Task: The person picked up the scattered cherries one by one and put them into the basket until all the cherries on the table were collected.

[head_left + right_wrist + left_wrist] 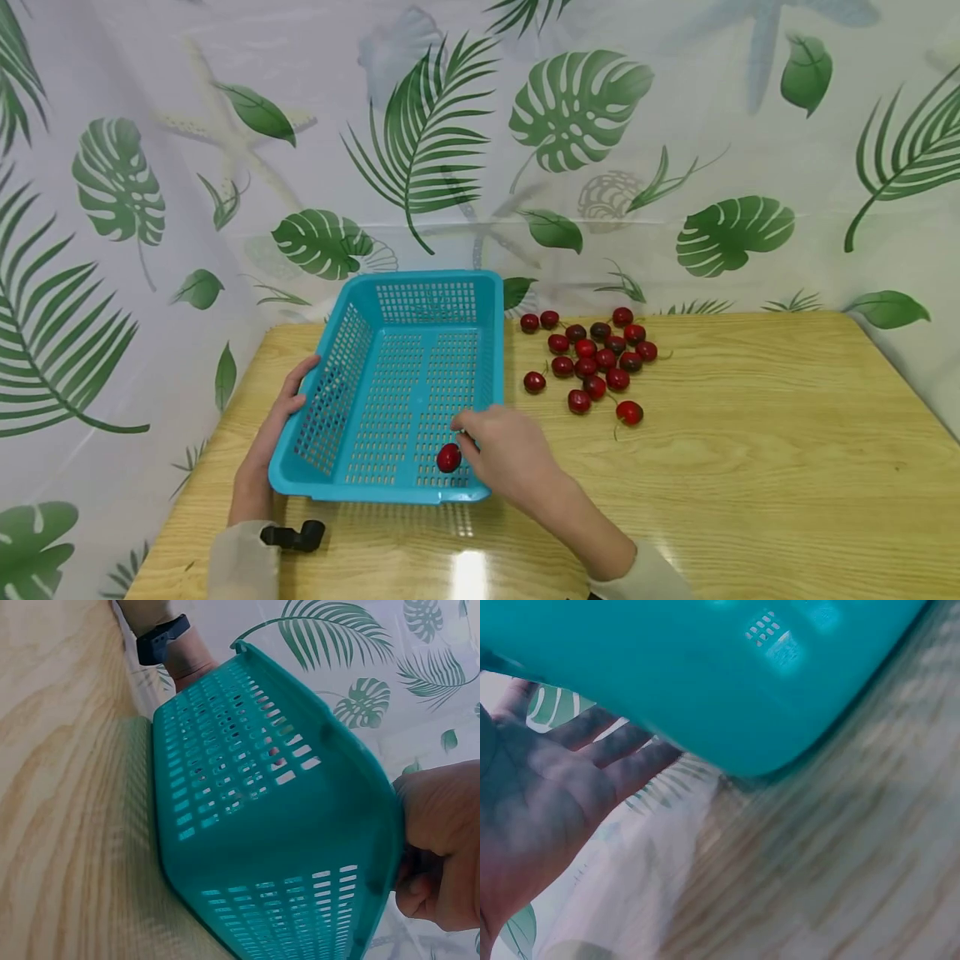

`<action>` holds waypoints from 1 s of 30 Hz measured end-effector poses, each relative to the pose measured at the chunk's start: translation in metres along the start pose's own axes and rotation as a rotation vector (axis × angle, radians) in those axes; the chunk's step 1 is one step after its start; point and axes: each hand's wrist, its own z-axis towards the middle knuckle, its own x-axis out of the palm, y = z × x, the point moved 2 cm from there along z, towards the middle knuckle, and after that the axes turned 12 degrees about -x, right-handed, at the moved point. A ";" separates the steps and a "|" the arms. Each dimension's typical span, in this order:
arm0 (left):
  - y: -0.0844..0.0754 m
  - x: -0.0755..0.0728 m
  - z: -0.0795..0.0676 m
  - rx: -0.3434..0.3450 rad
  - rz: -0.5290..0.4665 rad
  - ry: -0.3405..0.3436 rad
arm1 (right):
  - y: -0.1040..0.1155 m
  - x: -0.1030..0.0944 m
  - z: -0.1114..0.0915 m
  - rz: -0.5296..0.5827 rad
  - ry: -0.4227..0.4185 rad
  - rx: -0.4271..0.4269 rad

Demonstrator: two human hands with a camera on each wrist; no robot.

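A blue plastic basket (420,400) with slotted walls and floor stands on the left part of the table. My left hand (262,433) is at its left side, fingertips at the rim. In the left wrist view the fingers (641,761) of that hand reach out straight against the basket's outer wall. Over the basket's near right corner, my right hand (513,454) has its fingers bent and pinches a dark red cherry (448,457), seemingly by the stem. The right wrist view shows the right hand (442,847) beyond the basket's rim; the cherry is hidden there.
Several loose cherries (586,367), some with stems, lie on the wooden table (765,450) right of the basket. A white leaf-printed sheet (465,225) hangs behind and along the left. A black strap with a small device (296,537) is on the left wrist.
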 end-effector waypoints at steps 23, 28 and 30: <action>-0.094 0.078 -0.013 -0.378 0.017 -0.186 | 0.002 0.005 0.006 -0.031 0.209 0.044; -0.097 0.086 -0.015 -0.442 -0.047 -0.186 | 0.003 0.005 0.006 -0.040 0.238 0.051; -0.094 0.086 -0.015 -0.446 -0.070 -0.169 | 0.003 0.005 0.005 -0.047 0.252 0.059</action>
